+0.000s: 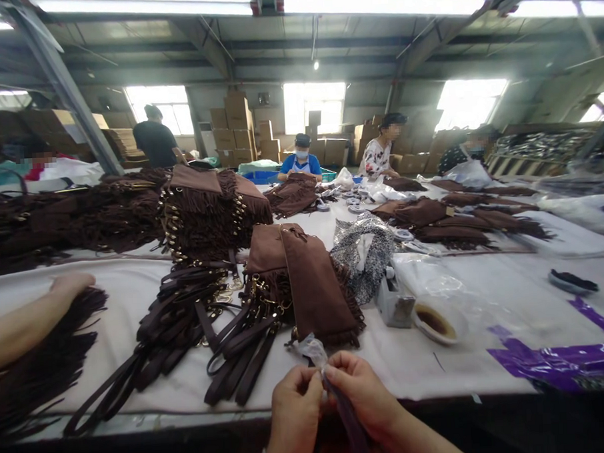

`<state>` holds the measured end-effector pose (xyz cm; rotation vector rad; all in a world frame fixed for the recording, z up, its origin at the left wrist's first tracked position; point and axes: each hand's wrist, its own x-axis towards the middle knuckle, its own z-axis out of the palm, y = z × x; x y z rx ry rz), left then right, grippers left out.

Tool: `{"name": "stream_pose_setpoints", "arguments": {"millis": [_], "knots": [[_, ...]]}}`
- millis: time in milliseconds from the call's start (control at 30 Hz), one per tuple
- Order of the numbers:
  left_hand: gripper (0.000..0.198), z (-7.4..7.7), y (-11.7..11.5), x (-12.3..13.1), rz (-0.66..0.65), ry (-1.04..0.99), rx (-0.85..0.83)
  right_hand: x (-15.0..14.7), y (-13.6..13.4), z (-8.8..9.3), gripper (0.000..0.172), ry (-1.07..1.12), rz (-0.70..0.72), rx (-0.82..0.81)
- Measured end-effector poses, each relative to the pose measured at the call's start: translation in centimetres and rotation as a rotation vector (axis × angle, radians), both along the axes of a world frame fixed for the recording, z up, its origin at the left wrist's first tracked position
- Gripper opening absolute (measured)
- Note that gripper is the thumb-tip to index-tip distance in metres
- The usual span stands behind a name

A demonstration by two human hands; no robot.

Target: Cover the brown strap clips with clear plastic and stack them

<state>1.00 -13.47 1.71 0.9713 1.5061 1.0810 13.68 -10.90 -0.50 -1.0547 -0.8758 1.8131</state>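
Observation:
My left hand point(293, 407) and my right hand point(362, 392) meet at the near table edge, both closed in a pinch on a dark brown strap point(351, 425) whose end is wrapped in clear plastic film point(312, 349). Just beyond my hands lies a brown suede fringed bag point(312, 286) with gold hardware. A heap of brown straps point(186, 332) spreads to its left. The strap runs down between my wrists out of view.
A co-worker's arm point(30, 318) rests on fringed bags at the left. A white bowl point(439, 322), a small grey box point(394, 302), patterned fabric point(363, 250) and purple tape strips point(563, 359) lie to the right. More bags and several people are at the far end of the table.

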Motion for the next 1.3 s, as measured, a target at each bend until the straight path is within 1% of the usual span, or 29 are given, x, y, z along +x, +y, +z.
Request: {"name": "stream_pose_setpoints", "arguments": {"millis": [100,167,233,300,400,500,600,633,700,767,800,833,867,900,933,967,1000,1033,1067,1133,1200,1233,1300], "knots": [[0.022,0.2,0.1,-0.4,-0.021,0.224,0.134,0.1,0.1,0.8,0.022,-0.324,0.012,0.177],[0.020,0.0,0.3,-0.6,-0.041,0.368,0.258,0.1,0.0,1.2,0.018,-0.559,-0.018,0.341],[0.019,-0.2,0.4,-0.6,-0.073,0.470,0.374,0.0,-0.2,1.3,0.014,-0.756,-0.057,0.526],[0.020,-0.2,0.4,-0.7,-0.122,0.539,0.460,-0.1,-0.4,0.9,0.012,-0.900,-0.095,0.685],[0.023,0.0,0.3,-0.8,-0.210,0.603,0.538,0.0,-0.6,-0.1,0.014,-0.983,-0.099,0.836],[0.025,0.1,-0.1,-0.9,-0.270,0.648,0.585,0.0,-1.1,-0.9,0.016,-0.961,-0.057,0.929],[0.027,-0.3,-0.6,-0.8,-0.275,0.767,0.590,0.0,-1.5,-0.9,0.018,-0.883,-0.014,0.927],[0.028,-0.4,-0.8,-0.7,-0.269,0.820,0.604,0.0,-1.6,-0.7,0.018,-0.849,-0.007,0.893],[0.032,-0.3,-1.0,-0.5,-0.289,0.887,0.681,0.0,-1.5,-0.1,0.016,-0.759,-0.002,0.765],[0.033,0.3,-0.7,-0.6,-0.367,0.828,0.784,0.1,-1.1,0.6,0.012,-0.624,0.003,0.584],[0.031,0.7,-0.3,-0.8,-0.385,0.755,0.815,0.2,-0.9,0.9,0.011,-0.555,0.005,0.500],[0.028,1.2,0.3,-1.3,-0.365,0.677,0.821,0.4,-0.6,1.2,0.011,-0.497,0.006,0.434],[0.025,1.6,1.1,-1.8,-0.295,0.610,0.796,0.6,-0.4,1.4,0.013,-0.458,0.006,0.390],[0.023,1.9,2.1,-2.5,-0.190,0.561,0.741,0.9,-0.2,1.4,0.015,-0.443,0.004,0.366],[0.022,2.2,3.1,-3.1,-0.079,0.528,0.660,1.2,0.1,1.4,0.016,-0.449,0.000,0.358],[0.024,2.3,4.1,-3.8,-0.014,0.491,0.565,1.6,0.3,1.3,0.017,-0.467,-0.006,0.360],[0.028,2.3,5.1,-4.3,-0.027,0.426,0.465,1.9,0.5,1.1,0.017,-0.490,-0.013,0.362],[0.031,2.3,5.9,-4.7,-0.096,0.344,0.376,2.3,0.7,0.9,0.017,-0.517,-0.016,0.363],[0.032,2.2,6.5,-4.9,-0.193,0.268,0.306,2.6,0.9,0.7,0.017,-0.548,-0.021,0.365],[0.036,2.2,7.1,-4.7,-0.359,0.171,0.207,3.3,1.4,0.3,0.016,-0.635,-0.032,0.379],[0.040,2.3,7.0,-4.1,-0.409,0.124,0.109,4.0,1.7,0.1,0.016,-0.765,-0.037,0.430],[0.040,2.4,6.8,-3.7,-0.412,0.092,0.045,4.3,1.8,0.1,0.016,-0.846,-0.056,0.487],[0.037,2.5,6.5,-3.1,-0.426,-0.043,-0.089,4.8,1.8,0.3,0.014,-1.001,-0.152,0.662]]}}
